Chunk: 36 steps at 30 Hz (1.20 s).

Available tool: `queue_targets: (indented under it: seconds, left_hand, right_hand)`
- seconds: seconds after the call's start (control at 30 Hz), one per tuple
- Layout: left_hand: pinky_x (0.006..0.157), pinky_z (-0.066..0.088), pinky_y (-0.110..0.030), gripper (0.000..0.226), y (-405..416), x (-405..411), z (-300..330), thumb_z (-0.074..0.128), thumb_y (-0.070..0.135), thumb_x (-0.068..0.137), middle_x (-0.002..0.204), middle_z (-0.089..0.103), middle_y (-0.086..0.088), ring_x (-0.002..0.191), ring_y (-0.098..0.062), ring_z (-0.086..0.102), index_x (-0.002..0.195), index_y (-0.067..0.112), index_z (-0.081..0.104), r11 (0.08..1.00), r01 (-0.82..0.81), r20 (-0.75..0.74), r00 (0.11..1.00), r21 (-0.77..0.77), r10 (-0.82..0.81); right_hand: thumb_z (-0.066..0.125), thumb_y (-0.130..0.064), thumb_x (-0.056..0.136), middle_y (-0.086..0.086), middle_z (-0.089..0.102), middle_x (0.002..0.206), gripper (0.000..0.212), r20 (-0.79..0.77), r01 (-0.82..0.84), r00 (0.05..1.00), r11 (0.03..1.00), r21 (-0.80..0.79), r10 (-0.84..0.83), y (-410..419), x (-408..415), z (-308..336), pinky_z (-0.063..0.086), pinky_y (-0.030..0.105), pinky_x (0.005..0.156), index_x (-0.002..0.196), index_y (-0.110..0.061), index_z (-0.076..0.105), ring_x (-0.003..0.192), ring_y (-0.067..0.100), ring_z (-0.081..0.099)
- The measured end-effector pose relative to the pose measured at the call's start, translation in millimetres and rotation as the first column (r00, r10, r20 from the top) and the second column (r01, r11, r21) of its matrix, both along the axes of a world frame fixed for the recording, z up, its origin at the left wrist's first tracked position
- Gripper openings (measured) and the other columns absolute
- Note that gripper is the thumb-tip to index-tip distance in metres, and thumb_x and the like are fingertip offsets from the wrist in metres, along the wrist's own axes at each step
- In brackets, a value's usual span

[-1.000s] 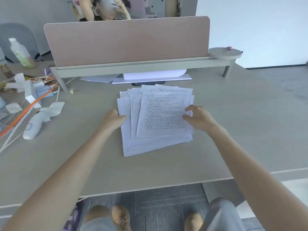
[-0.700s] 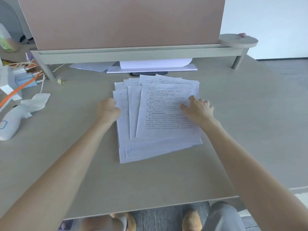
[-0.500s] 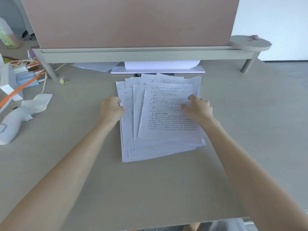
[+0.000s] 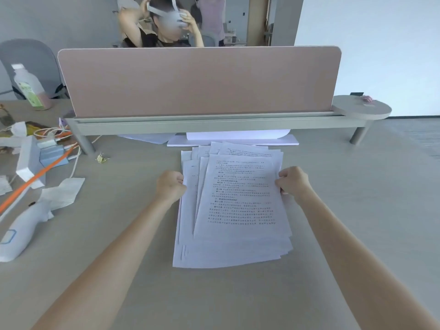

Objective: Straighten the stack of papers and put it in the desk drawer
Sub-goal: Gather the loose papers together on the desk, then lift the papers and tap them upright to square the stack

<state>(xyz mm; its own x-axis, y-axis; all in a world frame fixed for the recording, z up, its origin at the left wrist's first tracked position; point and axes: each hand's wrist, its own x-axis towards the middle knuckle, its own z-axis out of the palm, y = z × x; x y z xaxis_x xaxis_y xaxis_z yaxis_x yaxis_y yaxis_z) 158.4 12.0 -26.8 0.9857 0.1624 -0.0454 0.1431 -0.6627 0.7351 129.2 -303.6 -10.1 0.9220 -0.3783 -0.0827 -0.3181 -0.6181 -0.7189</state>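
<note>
A fanned, uneven stack of printed white papers (image 4: 235, 210) lies on the grey desk (image 4: 119, 270) in front of me. My left hand (image 4: 170, 185) is closed on the stack's left edge. At the right edge, my right hand (image 4: 294, 181) grips the sheets with curled fingers. The sheets are skewed, with several corners sticking out at the top and bottom. No desk drawer is in view.
A pink divider panel (image 4: 197, 79) on a grey shelf rail (image 4: 214, 125) stands behind the papers, with more white sheets (image 4: 233, 138) under it. At left lie a white handheld device (image 4: 21, 232), tissues, cables and a bottle (image 4: 29, 88). A person sits beyond the divider.
My right hand has slid from the top of the sheets to the stack's right edge and closed on it. My left hand stays on the left edge. The view has tilted up.
</note>
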Motion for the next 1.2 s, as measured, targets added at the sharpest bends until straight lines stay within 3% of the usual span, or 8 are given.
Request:
queue_targets:
  seconds: [0.17, 0.33, 0.47, 0.73, 0.9, 1.07, 1.13, 1.2]
  left_hand:
    - [0.084, 0.044, -0.025, 0.039, -8, 2, 3, 0.057, -0.007, 0.086, 0.114, 0.069, -0.012, 0.112, -0.026, 0.064, 0.123, 0.001, 0.067, 0.998, -0.005, -0.026, 1.000, -0.061, 0.003]
    - [0.086, 0.058, -0.040, 0.034, -2, 1, 9, 0.064, -0.006, 0.084, 0.111, 0.070, -0.016, 0.088, -0.027, 0.064, 0.116, 0.001, 0.069, 0.991, -0.034, -0.041, 0.999, -0.130, 0.029]
    - [0.091, 0.055, -0.037, 0.038, -8, -3, 12, 0.063, -0.007, 0.084, 0.116, 0.070, -0.016, 0.106, -0.030, 0.066, 0.121, 0.002, 0.068, 0.992, -0.021, -0.040, 0.999, -0.128, 0.016]
    - [0.066, 0.055, -0.029, 0.030, -7, -5, 16, 0.061, -0.006, 0.087, 0.098, 0.067, -0.012, 0.084, -0.024, 0.061, 0.115, 0.002, 0.068, 0.961, -0.050, -0.079, 0.996, -0.271, 0.030]
    - [0.054, 0.057, -0.028, 0.018, -8, -3, 25, 0.069, 0.017, 0.090, 0.101, 0.073, -0.017, 0.070, -0.019, 0.068, 0.094, 0.002, 0.060, 0.886, -0.045, -0.244, 0.967, -0.462, -0.078]
    - [0.105, 0.035, -0.031, 0.083, -15, -13, 17, 0.085, 0.032, 0.072, 0.144, 0.051, -0.001, 0.137, -0.023, 0.045, 0.141, 0.007, 0.046, 0.894, 0.024, -0.304, 0.936, -0.448, -0.177]
    - [0.114, 0.033, -0.038, 0.101, -13, -14, 9, 0.089, 0.031, 0.060, 0.153, 0.045, -0.005, 0.139, -0.025, 0.043, 0.146, 0.010, 0.040, 0.885, 0.056, -0.276, 0.939, -0.463, -0.204]
    - [0.117, 0.030, -0.041, 0.093, -17, -27, 16, 0.086, 0.024, 0.070, 0.155, 0.042, -0.005, 0.141, -0.025, 0.040, 0.147, 0.009, 0.037, 0.862, 0.037, -0.250, 0.950, -0.506, -0.188]
  right_hand:
    - [0.053, 0.007, 0.074, 0.006, 0.046, 0.047, 0.045, -0.042, -0.128, 0.990, 0.989, 0.081, 0.131, 3, 7, -1, 0.045, 0.022, 0.051, 0.044, -0.019, 0.031, 0.048, 0.023, 0.044]
    - [0.056, 0.000, 0.077, 0.009, 0.061, 0.057, 0.025, -0.034, -0.127, 0.991, 0.991, 0.033, 0.128, -3, 5, 0, 0.051, 0.027, 0.063, 0.053, -0.006, 0.059, 0.050, 0.023, 0.051]
    - [0.051, 0.003, 0.078, 0.016, 0.064, 0.062, 0.037, -0.016, -0.137, 0.991, 0.991, -0.007, 0.137, 5, 3, -4, 0.049, 0.029, 0.066, 0.043, -0.010, 0.050, 0.054, 0.024, 0.052]
    - [0.051, 0.001, 0.081, 0.014, 0.071, 0.068, 0.023, -0.002, -0.062, 0.998, 0.994, 0.090, 0.062, 10, 5, -5, 0.059, 0.030, 0.073, 0.064, 0.003, 0.067, 0.060, 0.029, 0.069]
    - [0.055, -0.009, 0.079, 0.015, 0.062, 0.058, 0.030, -0.009, -0.081, 0.997, 0.997, 0.008, 0.081, 21, 5, 2, 0.048, 0.028, 0.063, 0.050, -0.009, 0.047, 0.058, 0.028, 0.061]
    - [0.062, -0.011, 0.081, 0.007, 0.050, 0.055, 0.030, -0.058, -0.133, 0.989, 0.987, 0.085, 0.138, 34, -4, 1, 0.054, 0.028, 0.059, 0.056, -0.010, 0.046, 0.044, 0.019, 0.052]
    - [0.062, -0.011, 0.082, 0.004, 0.039, 0.057, 0.041, -0.043, -0.137, 0.989, 0.988, 0.076, 0.141, 36, -10, 1, 0.036, 0.025, 0.054, 0.051, -0.016, 0.035, 0.053, 0.023, 0.042]
    - [0.062, -0.014, 0.082, 0.007, 0.039, 0.064, 0.039, -0.047, -0.138, 0.989, 0.985, 0.107, 0.144, 36, -16, 0, 0.028, 0.028, 0.055, 0.054, -0.017, 0.034, 0.062, 0.022, 0.039]
